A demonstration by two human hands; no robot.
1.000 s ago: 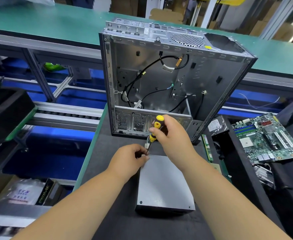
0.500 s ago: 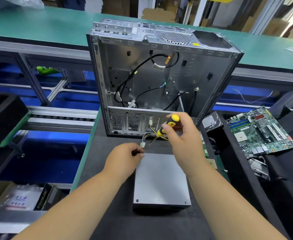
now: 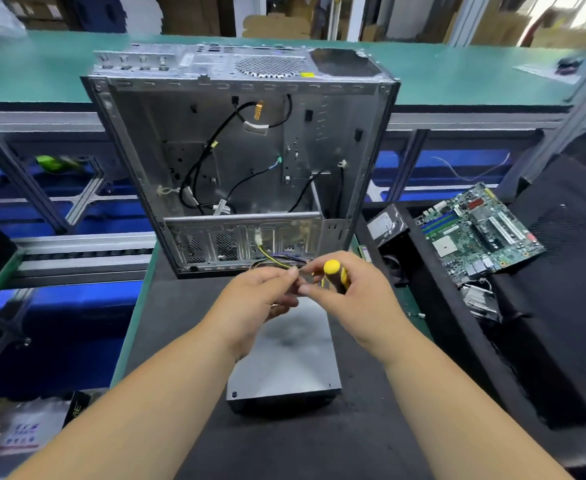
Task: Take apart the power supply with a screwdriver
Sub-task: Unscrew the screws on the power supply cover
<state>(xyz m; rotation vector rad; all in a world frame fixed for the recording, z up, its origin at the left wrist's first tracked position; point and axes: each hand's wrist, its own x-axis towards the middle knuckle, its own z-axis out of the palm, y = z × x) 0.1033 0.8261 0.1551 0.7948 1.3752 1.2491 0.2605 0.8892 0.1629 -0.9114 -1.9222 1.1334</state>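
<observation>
- Where the dark mat (image 3: pixel 336 441) fills the lower centre of the view, the power supply (image 3: pixel 284 362) lies flat as a grey metal box, its far end hidden under the two hands.
- The left hand (image 3: pixel 253 303) hovers over that far end, thumb and forefinger pinched together on the wires (image 3: pixel 277 262) that trail toward twelve o'clock.
- The right hand (image 3: pixel 357 296), just at three o'clock of the left and nearly touching it, has its fingers curled round the screwdriver (image 3: pixel 336 273); only the yellow and black handle shows, butt end up.
- The wires run up to a white connector (image 3: pixel 259 240) that hangs against the case front.
- At twelve o'clock stands the computer case (image 3: pixel 239 161), open side facing the camera, black cables looped inside.
- At two o'clock a green motherboard (image 3: pixel 475 233) lies tilted on black trays, with a hard drive (image 3: pixel 386 223) beside it.
</observation>
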